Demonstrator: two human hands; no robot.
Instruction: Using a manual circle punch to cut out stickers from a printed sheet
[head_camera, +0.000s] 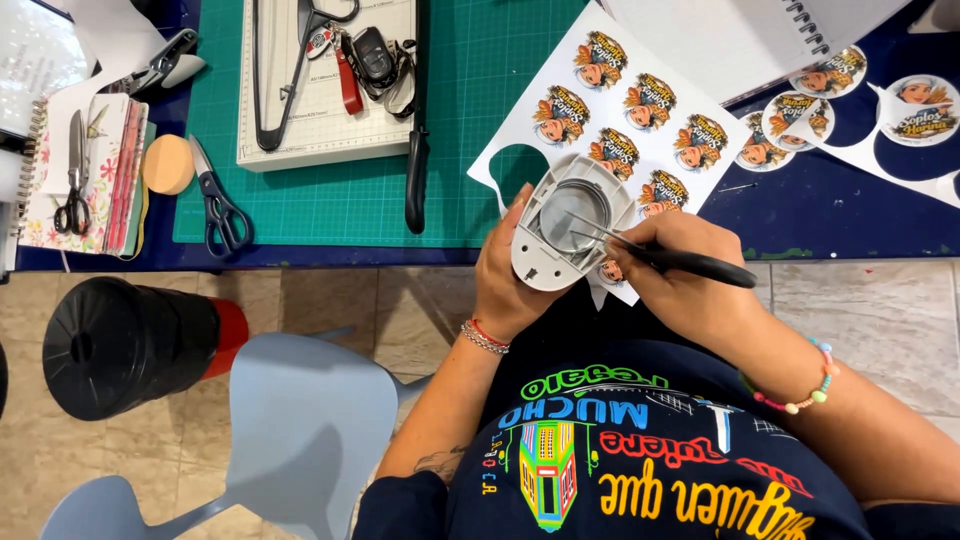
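Your left hand (510, 285) has its fingers clamped around the grey plastic circle punch (570, 222), rounded in body and turned underside up, held just over the near edge of the dark blue tabletop (840, 215). Your right hand (690, 270) lies to the right of it, fingers pinched together on the thin metal tweezers with a black handle (665, 255). Their long axis runs from lower right to upper left, and the shiny tips reach into the round opening of the punch. Under the punch lies the white glossy sticker sheet with printed round pictures (620, 120), partly on the green cutting mat (460, 130).
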